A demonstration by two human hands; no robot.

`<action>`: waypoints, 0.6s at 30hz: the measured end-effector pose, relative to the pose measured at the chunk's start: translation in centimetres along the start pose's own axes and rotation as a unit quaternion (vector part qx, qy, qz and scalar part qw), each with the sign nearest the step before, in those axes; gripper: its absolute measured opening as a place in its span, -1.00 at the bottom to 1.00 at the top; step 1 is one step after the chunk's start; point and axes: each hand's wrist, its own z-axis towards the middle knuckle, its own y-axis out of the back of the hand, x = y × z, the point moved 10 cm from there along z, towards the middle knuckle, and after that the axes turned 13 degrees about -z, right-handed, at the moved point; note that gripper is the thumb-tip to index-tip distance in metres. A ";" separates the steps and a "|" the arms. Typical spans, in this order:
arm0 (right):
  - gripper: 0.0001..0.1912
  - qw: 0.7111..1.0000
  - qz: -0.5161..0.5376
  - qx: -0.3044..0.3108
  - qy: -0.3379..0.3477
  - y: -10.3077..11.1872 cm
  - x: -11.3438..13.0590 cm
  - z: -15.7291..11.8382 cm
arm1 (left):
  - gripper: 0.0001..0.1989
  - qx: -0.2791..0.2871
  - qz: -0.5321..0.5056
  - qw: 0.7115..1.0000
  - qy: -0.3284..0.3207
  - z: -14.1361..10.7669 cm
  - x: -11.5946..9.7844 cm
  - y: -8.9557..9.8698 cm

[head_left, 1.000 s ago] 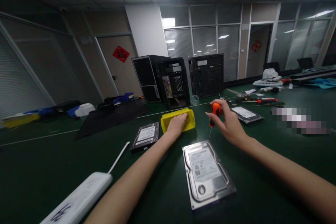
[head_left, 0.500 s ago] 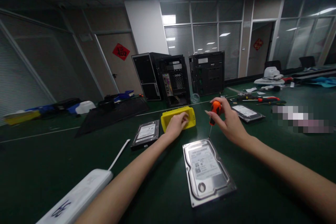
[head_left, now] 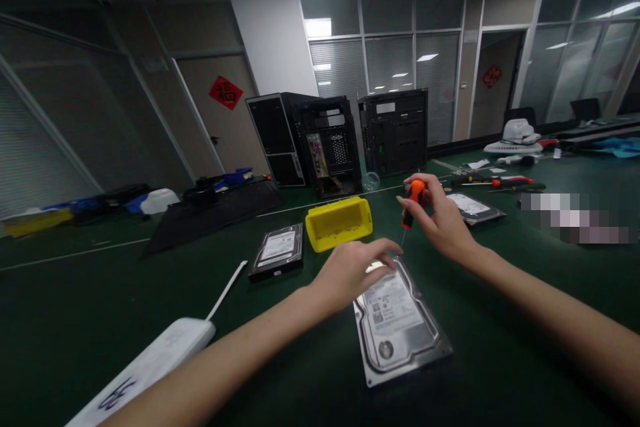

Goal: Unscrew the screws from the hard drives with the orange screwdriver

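A silver hard drive [head_left: 400, 327] with a white label lies flat on the table in front of me. My right hand [head_left: 440, 220] grips an orange and black screwdriver [head_left: 414, 201], held nearly upright, its thin shaft reaching down to the far edge of the drive. Over that same far end is my left hand [head_left: 353, 273], thumb and fingers bent together close to the screwdriver's tip. Whatever may be between those fingertips is too small to make out. Just beyond the left hand sits a yellow bin [head_left: 309, 235] with small bits in its bottom.
A second hard drive [head_left: 277, 250] lies left of the bin, a third [head_left: 475, 208] beyond my right hand. Computer cases [head_left: 333, 147] stand at the back. A white power strip [head_left: 150, 373] lies near left; pliers and other tools [head_left: 513, 181] lie at the right.
My left hand has come out of the yellow bin and moved toward me and right, to the drive's far end. The right hand holds the screwdriver in nearly the same place.
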 end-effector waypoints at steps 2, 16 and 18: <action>-0.59 1.000 0.010 -0.006 -0.002 0.1 -0.1 0.0 | -0.71 0.030 0.021 0.999 -0.038 0.3 -1.8 -1.1; -0.62 1.000 0.018 -0.017 0.005 0.4 0.1 0.0 | -0.79 0.074 0.113 0.985 -0.108 1.0 -3.4 -3.9; -0.63 1.000 0.015 -0.015 0.003 0.4 0.0 0.0 | -0.79 0.072 0.126 0.983 -0.115 0.9 -3.4 -3.9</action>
